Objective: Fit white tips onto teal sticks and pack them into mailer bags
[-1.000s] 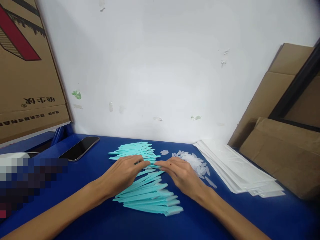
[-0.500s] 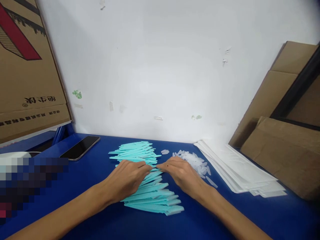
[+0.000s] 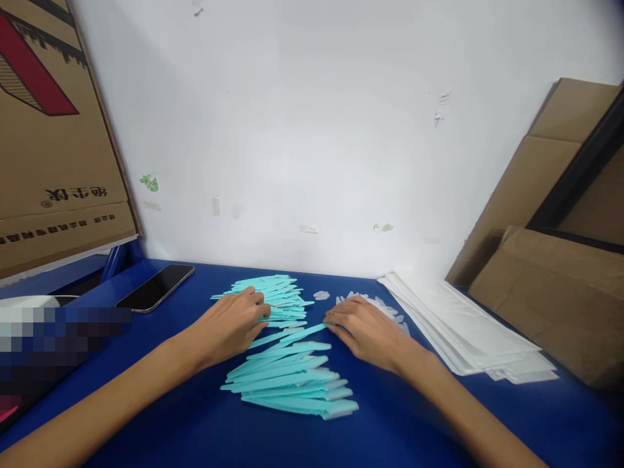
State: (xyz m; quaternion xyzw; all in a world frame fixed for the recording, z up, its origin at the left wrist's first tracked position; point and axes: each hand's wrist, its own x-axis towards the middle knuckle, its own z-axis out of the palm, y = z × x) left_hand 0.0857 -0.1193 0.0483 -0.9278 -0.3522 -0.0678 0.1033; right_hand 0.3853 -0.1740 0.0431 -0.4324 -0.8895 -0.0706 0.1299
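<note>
Turquoise sticks are laid in two groups: a heap behind, a fanned row in front, with pale right ends. Translucent pieces are piled at right, partly hidden.

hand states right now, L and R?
Left hand: fingers curled at the far teal pile; grip on a piece can't be told.
Right hand: closed, fingertips on the end of one teal strip.

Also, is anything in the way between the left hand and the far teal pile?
Nothing visible is in the way: the left hand overlaps the near left side of the far teal pile in this view. The right hand is farther right, at the end of a teal piece.
</note>
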